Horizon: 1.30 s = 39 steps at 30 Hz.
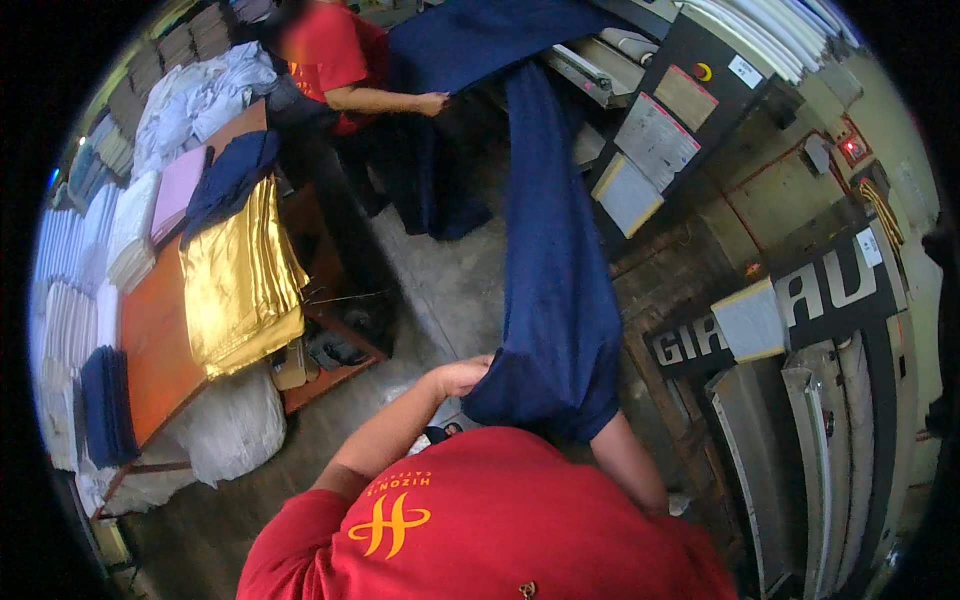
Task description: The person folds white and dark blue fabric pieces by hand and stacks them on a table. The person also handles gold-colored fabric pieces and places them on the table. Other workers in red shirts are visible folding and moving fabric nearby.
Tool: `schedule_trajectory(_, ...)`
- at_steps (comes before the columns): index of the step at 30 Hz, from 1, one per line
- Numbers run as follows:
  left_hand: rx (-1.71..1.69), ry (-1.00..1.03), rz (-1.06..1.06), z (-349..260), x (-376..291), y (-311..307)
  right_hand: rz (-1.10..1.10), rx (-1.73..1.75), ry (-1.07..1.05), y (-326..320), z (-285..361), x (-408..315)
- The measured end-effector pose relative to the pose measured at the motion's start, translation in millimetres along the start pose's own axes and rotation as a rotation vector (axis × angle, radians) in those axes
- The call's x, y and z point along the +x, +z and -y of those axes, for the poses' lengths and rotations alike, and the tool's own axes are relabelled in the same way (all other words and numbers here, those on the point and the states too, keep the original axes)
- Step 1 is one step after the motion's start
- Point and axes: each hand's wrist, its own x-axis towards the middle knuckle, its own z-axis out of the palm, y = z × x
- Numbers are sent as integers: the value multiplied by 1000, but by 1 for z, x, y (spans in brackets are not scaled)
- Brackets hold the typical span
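Observation:
A long navy blue cloth [559,247] hangs in a broad strip before me, running from near the machine at the top down to my waist. My left hand [463,375] grips its near left edge, with the fingers partly tucked behind the fabric. On the other side, my right forearm [630,461] goes under the near right corner, and the cloth hides that hand. A co-worker in a red shirt [337,67] stands at the upper left. The co-worker's hand [433,103] holds the edge of another stretch of navy cloth [480,37].
At left, an orange-brown table [154,352] bears gold cloth [240,277] and folded linens [135,232]. A clear plastic bundle [232,427] bulges beneath it. Ironing machines with a dark panel [660,112] and a roller section [817,450] flank me at right. Concrete floor [420,277] shows between.

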Motion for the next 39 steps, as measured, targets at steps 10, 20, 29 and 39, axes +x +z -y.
schedule_trajectory(10,65,338,-389,-87,-49,-28,-374,82,-105,-184,78,10)
schedule_trajectory(20,498,146,-344,-63,15,60,84,-425,96,-144,-31,-45)
schedule_trajectory(29,896,752,-329,-81,93,142,-59,-39,-527,41,14,-9)
schedule_trajectory(39,1647,814,173,-131,48,116,-4,-1024,-826,49,72,-71)
